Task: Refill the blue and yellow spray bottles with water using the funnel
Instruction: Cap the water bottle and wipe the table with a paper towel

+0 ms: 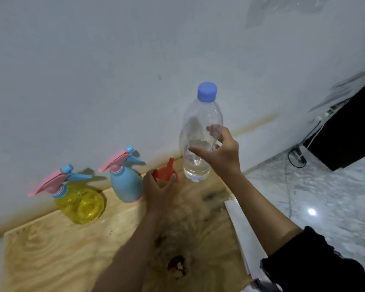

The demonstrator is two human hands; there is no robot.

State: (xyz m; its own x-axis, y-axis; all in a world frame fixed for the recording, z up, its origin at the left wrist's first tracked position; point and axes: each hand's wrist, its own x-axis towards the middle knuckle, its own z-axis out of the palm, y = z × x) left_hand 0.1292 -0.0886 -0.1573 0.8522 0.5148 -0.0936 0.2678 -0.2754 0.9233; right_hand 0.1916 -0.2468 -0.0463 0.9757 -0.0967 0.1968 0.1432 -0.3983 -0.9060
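A black sleeve covers the right upper arm at the near right; both forearms reach out over a pale plywood bench with dark stains. The left hand is wrapped around a red plastic funnel near the bench's far edge, fingers curled about its body. The right hand grips a clear plastic water bottle with a blue cap, held upright above the far right corner, with water low inside. Just left of the funnel stands a blue spray bottle with a pink trigger, and further left a translucent yellow spray bottle, both capped, along the far edge against the white wall.
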